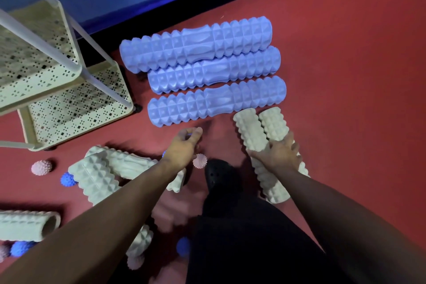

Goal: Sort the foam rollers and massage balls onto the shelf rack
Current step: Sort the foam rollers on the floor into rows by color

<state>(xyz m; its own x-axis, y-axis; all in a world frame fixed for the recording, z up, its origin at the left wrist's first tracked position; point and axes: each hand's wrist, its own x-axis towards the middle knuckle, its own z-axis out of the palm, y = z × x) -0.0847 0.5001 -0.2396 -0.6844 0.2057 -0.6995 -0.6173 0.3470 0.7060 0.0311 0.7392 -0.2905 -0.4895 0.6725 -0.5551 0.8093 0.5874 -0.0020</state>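
Three long light-blue foam rollers [202, 71] lie side by side on the red floor. Below them, two cream rollers [251, 131] lie next to each other, and my right hand [280, 153] rests on them with its fingers spread. My left hand [184, 145] hovers over the floor with curled fingers; a bit of a blue massage ball [189, 135] shows between them. A pink spiky ball [200, 161] sits just right of that hand. The cream perforated shelf rack [69, 90] stands at the upper left, and its visible shelves hold nothing.
More cream rollers [96, 173] lie crossed at the lower left, and another one [25, 225] lies at the left edge. A pink ball [41, 167] and blue balls [66, 178] are scattered around them. My black shoe [216, 175] stands between my arms. A dark wall base runs along the top.
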